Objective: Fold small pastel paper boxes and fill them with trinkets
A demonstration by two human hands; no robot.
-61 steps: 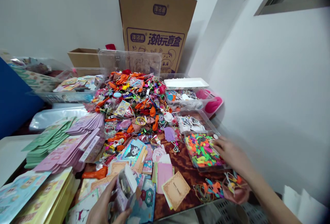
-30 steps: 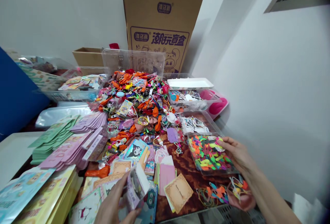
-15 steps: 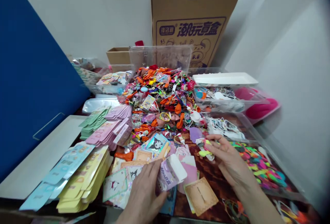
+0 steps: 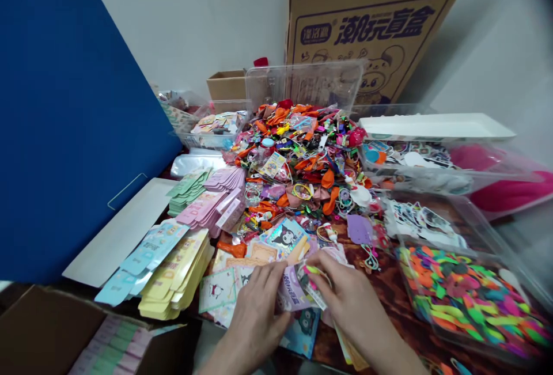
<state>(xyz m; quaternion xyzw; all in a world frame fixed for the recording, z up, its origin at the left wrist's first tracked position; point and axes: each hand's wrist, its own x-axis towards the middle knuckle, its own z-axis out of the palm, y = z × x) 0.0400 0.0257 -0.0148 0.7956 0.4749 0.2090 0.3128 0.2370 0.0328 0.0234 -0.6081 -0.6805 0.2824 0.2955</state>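
My left hand [image 4: 254, 317] grips a lilac paper pouch [image 4: 291, 290] low on the table, near the front edge. My right hand [image 4: 352, 306] pinches a small bunch of neon balloon-like pieces [image 4: 313, 281] right at the pouch's mouth. Both hands nearly meet around it. The pouch's inside is hidden by my fingers. Behind them lies a big heap of mixed small goods [image 4: 298, 156], with many orange balloons. A clear tray of neon pieces [image 4: 466, 306] sits to the right of my right hand.
Pastel card stacks [image 4: 173, 265] lie left of my hands, above an open carton of cards [image 4: 78, 334]. A clear tray of stickers [image 4: 423, 219] and a large printed cardboard box [image 4: 371, 29] stand behind. A blue board [image 4: 73, 116] rises at the left.
My right hand has moved left from the neon tray, bringing coloured pieces to the pouch. My left hand has brought the pouch toward it. The view has swung right and closer.
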